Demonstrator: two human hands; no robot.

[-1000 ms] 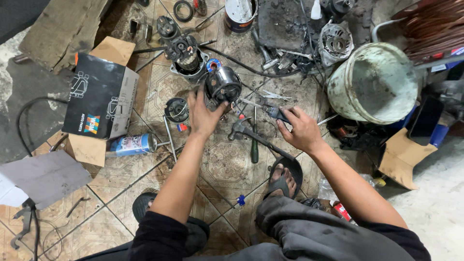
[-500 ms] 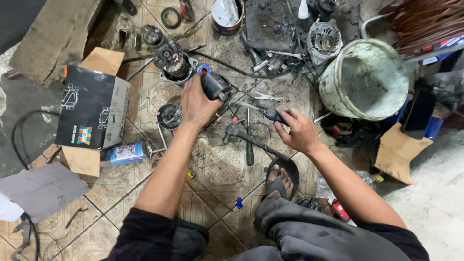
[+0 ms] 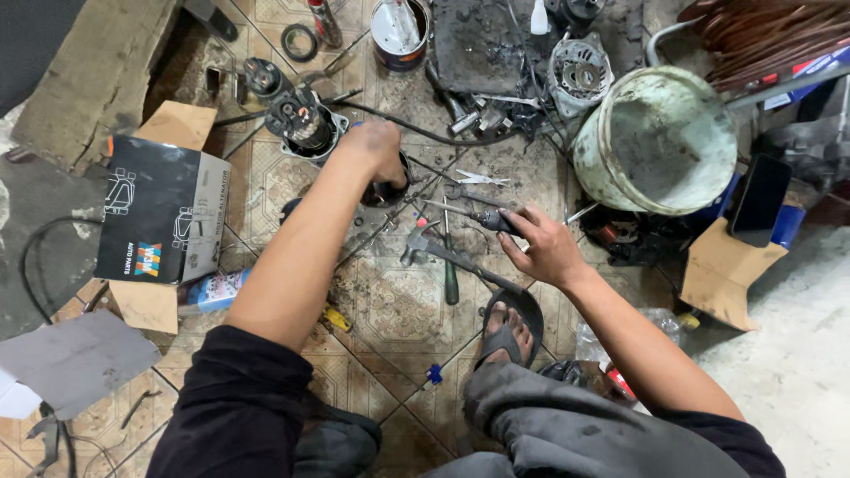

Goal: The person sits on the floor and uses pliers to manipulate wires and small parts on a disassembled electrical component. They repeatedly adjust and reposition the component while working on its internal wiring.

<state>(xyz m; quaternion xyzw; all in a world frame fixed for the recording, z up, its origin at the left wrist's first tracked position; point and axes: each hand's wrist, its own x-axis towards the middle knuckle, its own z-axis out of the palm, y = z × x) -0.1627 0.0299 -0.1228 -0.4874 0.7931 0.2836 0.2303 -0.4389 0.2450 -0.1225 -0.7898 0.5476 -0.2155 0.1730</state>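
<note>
**Gripping parts on tiled floor**

Clamping left hand over dark round part, fingers curled down around its top; part resting on tiles just below the motor. Closing right hand fingertips on a slim tool, thumb and forefinger pinched at its handle end. Lying just beside: hammer, green screwdriver, pliers. Farther out: box at left, bucket at right, sandalled foot below the right hand.

The left hand now presses the dark motor housing down onto the floor instead of holding it up; the right hand closes its fingers on a small tool.
</note>
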